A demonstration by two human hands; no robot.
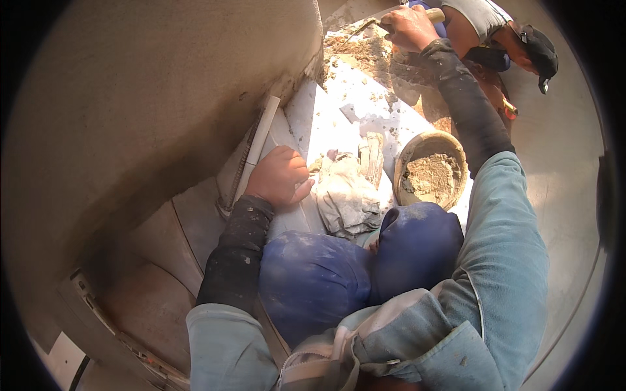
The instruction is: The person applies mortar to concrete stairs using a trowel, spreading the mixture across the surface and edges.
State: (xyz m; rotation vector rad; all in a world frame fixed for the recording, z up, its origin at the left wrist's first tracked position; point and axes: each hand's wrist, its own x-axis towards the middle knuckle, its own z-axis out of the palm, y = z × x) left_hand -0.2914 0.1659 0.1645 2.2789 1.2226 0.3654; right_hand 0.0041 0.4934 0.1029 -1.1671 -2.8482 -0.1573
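Observation:
My left hand (280,177) is curled into a fist and leans on the pale surface beside a long white strip (262,133). Nothing sticks out of it, though its palm is hidden. Far off at the top, my right hand (411,29) grips the wooden handle of a trowel (433,15), whose thin metal part points left over a patch of wet brown mortar (358,49). A round bowl (402,163) holding grey-brown mortar (430,177) stands right of centre, below my right forearm. Left of the bowl lies a crumpled whitish cloth (349,195), dusty and stained.
A big curved grey-brown wall (169,85) fills the left side. At the top right another person in a dark cap (542,55) bends close to my right arm. My blue-clad knees (420,244) are just below the bowl. Mortar crumbs dot the white surface (372,98).

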